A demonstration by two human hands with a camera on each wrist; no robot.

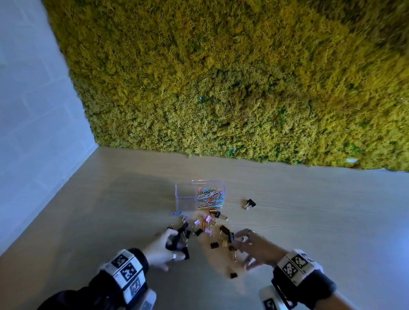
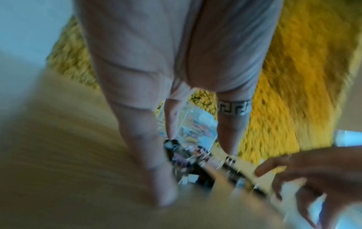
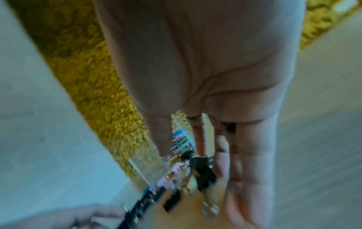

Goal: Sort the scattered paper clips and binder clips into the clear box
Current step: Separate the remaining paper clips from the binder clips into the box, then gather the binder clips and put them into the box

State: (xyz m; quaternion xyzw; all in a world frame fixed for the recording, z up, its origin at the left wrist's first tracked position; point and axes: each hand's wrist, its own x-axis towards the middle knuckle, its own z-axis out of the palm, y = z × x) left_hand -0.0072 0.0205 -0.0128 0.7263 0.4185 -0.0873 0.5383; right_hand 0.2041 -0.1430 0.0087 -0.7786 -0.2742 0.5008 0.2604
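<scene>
gathering from both sides, the left hand (image 1: 164,248) had its fingers curled round several black binder clips (image 1: 182,232), while the right hand (image 1: 250,246) hovered with fingers spread and relaxed over the loose binder clip pile (image 1: 209,226) on the wooden table (image 1: 317,220), holding nothing i could make out; both wrist views were too blurred to confirm either hold. the pile lay between the hands and just in front of the clear box (image 1: 187,196), whose right compartment already held coloured paper clips (image 1: 210,196) and whose left compartment looked bare. one black binder clip (image 1: 249,203) sat apart to the box's right, its wire handles pointing down-left toward the person. a blue paper clip (image 1: 176,213) lay flat just before the box, long axis running left to right. judged by looks, the binder clips were light, stiff and a little slick, best pinched by the folded body rather than the springy wire loops; the paper clips were thin and flat, likely needing a fingernail or a slide to lift.
</scene>
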